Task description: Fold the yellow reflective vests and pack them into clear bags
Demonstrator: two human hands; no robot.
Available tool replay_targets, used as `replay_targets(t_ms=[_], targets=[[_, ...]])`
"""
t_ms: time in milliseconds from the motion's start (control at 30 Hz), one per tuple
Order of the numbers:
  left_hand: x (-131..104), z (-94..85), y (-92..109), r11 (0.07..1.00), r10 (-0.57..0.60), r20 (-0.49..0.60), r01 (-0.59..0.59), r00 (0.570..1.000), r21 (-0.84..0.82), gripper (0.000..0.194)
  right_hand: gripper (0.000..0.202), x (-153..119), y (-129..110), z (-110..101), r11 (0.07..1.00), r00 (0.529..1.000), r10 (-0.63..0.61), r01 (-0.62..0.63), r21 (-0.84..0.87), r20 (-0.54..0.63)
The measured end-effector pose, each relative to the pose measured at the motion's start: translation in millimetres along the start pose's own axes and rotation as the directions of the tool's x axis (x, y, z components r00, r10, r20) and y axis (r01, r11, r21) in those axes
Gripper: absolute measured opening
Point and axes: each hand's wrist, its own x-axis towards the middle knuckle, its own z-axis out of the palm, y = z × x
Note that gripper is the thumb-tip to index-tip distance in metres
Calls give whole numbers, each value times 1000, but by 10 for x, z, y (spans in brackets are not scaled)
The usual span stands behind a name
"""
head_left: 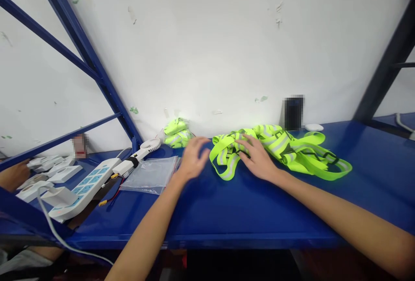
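Note:
A loose heap of neon-yellow reflective safety straps (282, 145), with grey stripes and dark buckles, lies on the blue tabletop (220, 216). My right hand (256, 155) rests over the heap's left part, fingers spread and apparently touching the webbing. Whether any strap is pinched under the fingertips is hidden. Just left of the heap, my left hand (195, 156) hovers with fingers and thumb apart, nothing between them. Beside it lie flat clear plastic bags (149, 175). Bagged bundles of the same neon material (177, 133) are stacked against the wall.
On the left are a white handheld fan (151, 145), a power strip (87, 186) and a cable with yellow connectors (113, 190). Blue frame posts (97, 65) rise on that side. Another person's hand (16, 175) is at far left. A dark upright object (293, 113) stands behind the straps.

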Motion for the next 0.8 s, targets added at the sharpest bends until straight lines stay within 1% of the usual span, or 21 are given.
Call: replay_targets(t_ms=[33,67,100,133,167,200,267,300,333,367,400,433,467,500,533,567,600,633,700,733,800], targets=[[-27,129,149,994,106,181,-105,978,-19,41,43,1,64,6,1000,1000,19,-19,-15,17],[-50,243,267,986,164,305,-161,938,-35,52,46,2,117,6,1000,998,25,-25,-7,49],[-69,335,349,984,177,368,-175,913,-38,60,46,4,158,1,1000,997,24,-26,17,75],[-86,403,391,985,168,416,-169,894,-35,61,45,9,186,-5,999,996,26,-30,44,87],[-100,446,399,988,151,445,-149,883,-39,55,44,18,203,-11,997,996,38,-43,63,80],[-111,464,378,992,128,450,-117,884,-51,47,43,29,214,-15,995,997,61,-65,72,56],[-124,445,290,992,65,416,-13,907,-128,33,42,59,225,-15,991,993,118,-116,73,-15],[-122,419,240,978,14,365,64,931,-200,31,42,73,230,-11,987,988,144,-140,76,-47],[-112,388,194,943,-60,290,149,955,-298,29,44,85,236,-8,983,983,168,-161,89,-74],[-94,356,155,879,-161,194,230,968,-417,30,45,93,243,-5,977,977,192,-181,112,-97],[-68,324,121,786,-286,91,288,954,-547,33,47,97,248,-3,969,969,219,-202,141,-111],[-38,293,91,676,-418,2,313,908,-667,37,50,97,251,-4,958,962,249,-227,176,-112],[-6,263,61,567,-533,-57,306,845,-765,41,52,94,251,-7,943,956,279,-255,215,-92],[23,235,28,472,-617,-82,285,783,-834,45,55,87,246,-11,926,951,306,-284,250,-50],[46,210,-10,401,-666,-80,265,742,-877,48,58,79,238,-15,910,947,321,-311,276,8],[59,189,-54,350,-688,-64,253,723,-902,52,61,70,227,-18,901,946,316,-325,287,76],[62,175,-102,322,-694,-44,255,718,-912,55,64,62,213,-21,904,945,291,-322,282,146],[54,168,-151,320,-691,-25,274,723,-907,59,68,55,197,-21,916,945,253,-303,264,208],[15,179,-238,388,-665,17,365,747,-846,68,72,47,165,-17,943,942,186,-251,217,280],[-11,196,-269,447,-636,50,420,770,-790,68,72,46,149,-15,952,943,170,-232,200,285],[-61,238,-293,574,-533,148,484,833,-661,56,73,51,121,-13,956,955,173,-222,193,241]])
